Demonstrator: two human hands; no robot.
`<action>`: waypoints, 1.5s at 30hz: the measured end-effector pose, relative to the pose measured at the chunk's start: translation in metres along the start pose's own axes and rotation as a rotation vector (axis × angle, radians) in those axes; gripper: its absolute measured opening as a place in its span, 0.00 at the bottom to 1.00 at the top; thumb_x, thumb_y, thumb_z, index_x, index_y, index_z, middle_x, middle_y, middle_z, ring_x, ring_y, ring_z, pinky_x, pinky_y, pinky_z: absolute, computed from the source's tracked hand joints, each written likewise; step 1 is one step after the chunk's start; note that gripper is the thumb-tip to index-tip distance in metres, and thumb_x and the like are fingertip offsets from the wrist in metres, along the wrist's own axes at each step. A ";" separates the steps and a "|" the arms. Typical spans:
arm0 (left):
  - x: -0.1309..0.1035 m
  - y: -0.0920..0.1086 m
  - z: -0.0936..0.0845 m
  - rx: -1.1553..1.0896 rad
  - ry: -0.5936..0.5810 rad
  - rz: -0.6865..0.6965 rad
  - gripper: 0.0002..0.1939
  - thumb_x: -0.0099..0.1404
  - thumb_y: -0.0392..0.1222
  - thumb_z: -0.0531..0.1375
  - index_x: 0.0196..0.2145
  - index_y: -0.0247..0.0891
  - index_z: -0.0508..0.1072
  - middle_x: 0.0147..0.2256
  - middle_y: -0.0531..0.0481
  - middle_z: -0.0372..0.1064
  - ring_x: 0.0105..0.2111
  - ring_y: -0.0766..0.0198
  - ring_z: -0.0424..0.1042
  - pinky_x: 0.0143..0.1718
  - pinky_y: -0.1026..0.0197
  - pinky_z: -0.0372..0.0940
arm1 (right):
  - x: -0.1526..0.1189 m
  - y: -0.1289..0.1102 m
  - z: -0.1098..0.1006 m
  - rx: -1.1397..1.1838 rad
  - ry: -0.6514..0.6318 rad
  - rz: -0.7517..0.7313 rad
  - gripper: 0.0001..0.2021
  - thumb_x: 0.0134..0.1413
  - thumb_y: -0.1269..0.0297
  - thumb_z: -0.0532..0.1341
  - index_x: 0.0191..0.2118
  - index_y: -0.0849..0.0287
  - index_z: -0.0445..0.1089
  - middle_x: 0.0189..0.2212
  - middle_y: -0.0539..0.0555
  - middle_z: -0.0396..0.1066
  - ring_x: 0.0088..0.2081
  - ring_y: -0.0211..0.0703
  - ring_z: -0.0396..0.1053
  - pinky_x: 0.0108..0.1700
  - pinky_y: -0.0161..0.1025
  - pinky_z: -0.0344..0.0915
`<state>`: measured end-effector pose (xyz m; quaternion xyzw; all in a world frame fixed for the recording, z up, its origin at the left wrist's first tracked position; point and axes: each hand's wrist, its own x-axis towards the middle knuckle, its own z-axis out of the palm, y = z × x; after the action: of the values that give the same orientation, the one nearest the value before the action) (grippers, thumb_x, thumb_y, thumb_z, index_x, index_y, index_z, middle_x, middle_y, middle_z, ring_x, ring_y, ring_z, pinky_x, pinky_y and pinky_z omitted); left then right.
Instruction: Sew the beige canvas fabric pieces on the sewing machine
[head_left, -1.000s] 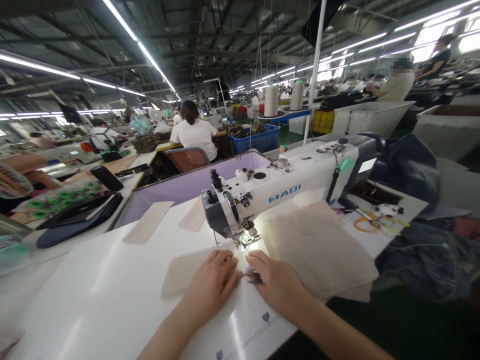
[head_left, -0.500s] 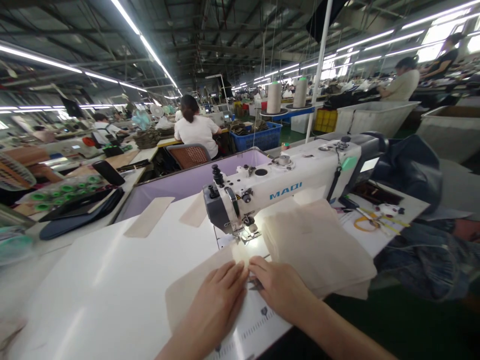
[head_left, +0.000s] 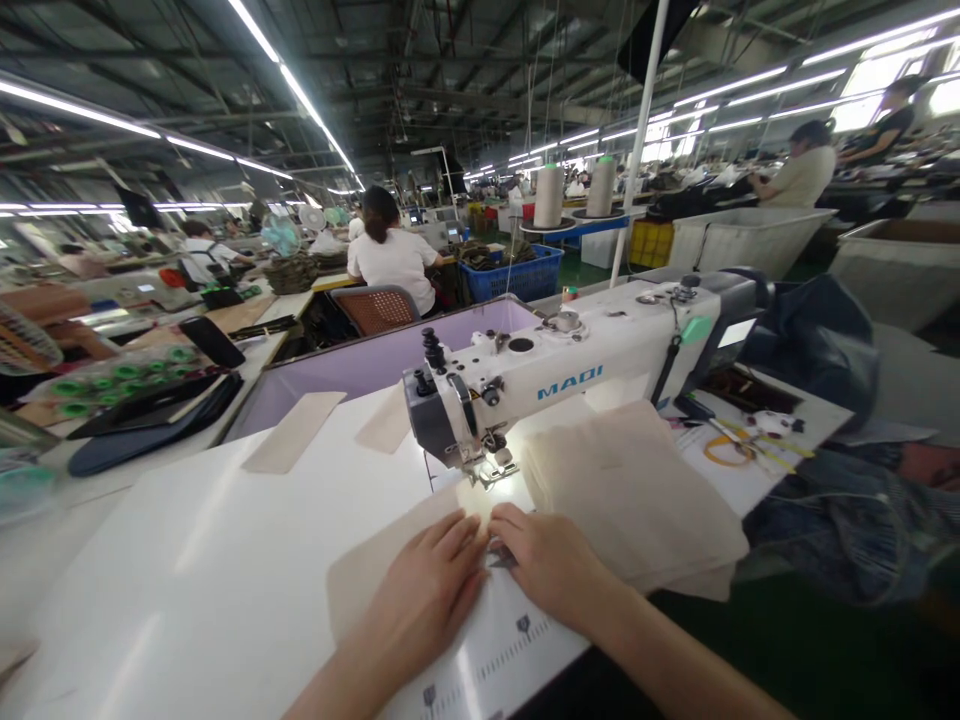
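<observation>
A beige fabric piece lies on the white table, its far edge under the presser foot of the lit sewing machine. My left hand rests on this piece, palm down, fingers lying flat towards the needle area. Close beside it, my right hand has its fingers bent together near the fabric's right edge; a small metal tool shows partly under them, and its hold is hard to make out. To the right of the needle lies a stack of beige fabric.
Two beige pieces lie at the table's far side. Yellow-handled scissors are right of the machine. Beyond stand a lilac bin, thread cones and a blue basket. A person in white sits ahead.
Both hands and the beige piece have shifted slightly left and towards the needle. The view has moved a little too.
</observation>
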<state>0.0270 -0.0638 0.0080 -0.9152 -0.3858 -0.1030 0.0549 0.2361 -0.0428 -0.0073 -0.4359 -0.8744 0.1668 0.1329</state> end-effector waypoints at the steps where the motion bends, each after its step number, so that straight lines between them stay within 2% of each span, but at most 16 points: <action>1: 0.001 -0.003 0.000 -0.003 -0.005 -0.002 0.17 0.74 0.42 0.55 0.56 0.37 0.72 0.54 0.42 0.74 0.55 0.47 0.72 0.55 0.45 0.73 | 0.002 0.000 -0.001 0.002 0.001 0.001 0.08 0.64 0.70 0.57 0.47 0.58 0.70 0.48 0.53 0.74 0.42 0.47 0.76 0.40 0.38 0.66; 7: 0.007 -0.022 0.004 -0.040 -0.048 -0.033 0.16 0.74 0.42 0.53 0.55 0.38 0.73 0.54 0.41 0.74 0.56 0.49 0.72 0.56 0.45 0.72 | 0.017 0.000 -0.008 0.006 -0.008 0.018 0.11 0.63 0.71 0.58 0.49 0.56 0.70 0.51 0.53 0.74 0.45 0.47 0.75 0.42 0.38 0.67; 12: 0.017 -0.039 0.005 -0.057 -0.024 -0.045 0.17 0.73 0.42 0.53 0.55 0.37 0.73 0.55 0.40 0.73 0.57 0.48 0.70 0.58 0.46 0.70 | 0.028 -0.001 -0.013 -0.015 -0.012 0.025 0.12 0.63 0.72 0.56 0.50 0.56 0.70 0.51 0.54 0.74 0.46 0.47 0.75 0.45 0.39 0.67; 19: 0.027 -0.057 0.003 -0.109 0.000 -0.050 0.17 0.73 0.41 0.53 0.54 0.38 0.74 0.54 0.41 0.74 0.54 0.52 0.73 0.56 0.50 0.71 | 0.026 -0.001 -0.012 0.007 0.009 0.021 0.11 0.63 0.71 0.57 0.49 0.55 0.71 0.53 0.52 0.73 0.45 0.46 0.76 0.45 0.39 0.68; 28: 0.026 -0.050 0.019 -0.067 0.044 -0.120 0.17 0.73 0.42 0.52 0.54 0.36 0.73 0.52 0.40 0.74 0.52 0.50 0.73 0.54 0.47 0.72 | 0.020 -0.003 -0.001 0.024 -0.002 0.081 0.14 0.61 0.70 0.57 0.51 0.54 0.69 0.55 0.53 0.71 0.45 0.46 0.75 0.43 0.39 0.68; 34: 0.022 -0.054 0.035 0.009 0.078 -0.215 0.21 0.74 0.46 0.52 0.59 0.34 0.69 0.58 0.37 0.71 0.61 0.47 0.67 0.62 0.45 0.66 | 0.020 -0.005 -0.005 0.024 0.001 0.073 0.14 0.61 0.70 0.57 0.51 0.54 0.70 0.55 0.52 0.71 0.45 0.46 0.76 0.43 0.39 0.68; 38: 0.014 -0.054 0.037 0.015 0.061 -0.247 0.25 0.75 0.49 0.52 0.62 0.33 0.68 0.61 0.37 0.68 0.63 0.46 0.64 0.63 0.43 0.64 | 0.010 -0.008 -0.008 -0.022 -0.038 0.149 0.11 0.61 0.70 0.57 0.47 0.56 0.73 0.53 0.54 0.74 0.42 0.48 0.77 0.42 0.40 0.70; 41: -0.005 -0.040 0.030 -0.012 0.042 -0.231 0.27 0.75 0.50 0.53 0.66 0.35 0.63 0.65 0.38 0.63 0.64 0.47 0.63 0.63 0.43 0.64 | -0.002 -0.006 -0.006 -0.037 -0.043 0.173 0.14 0.60 0.71 0.57 0.49 0.57 0.73 0.56 0.57 0.72 0.43 0.51 0.78 0.44 0.42 0.72; 45: -0.035 -0.011 0.015 -0.042 0.012 -0.182 0.31 0.74 0.50 0.55 0.70 0.37 0.57 0.67 0.41 0.58 0.66 0.48 0.61 0.63 0.43 0.63 | -0.013 -0.002 -0.001 -0.023 -0.024 0.134 0.19 0.62 0.71 0.56 0.57 0.56 0.71 0.64 0.59 0.65 0.46 0.51 0.78 0.48 0.45 0.73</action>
<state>-0.0024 -0.0776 -0.0149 -0.8767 -0.4646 -0.1212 0.0282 0.2429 -0.0543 -0.0067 -0.4930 -0.8466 0.1705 0.1060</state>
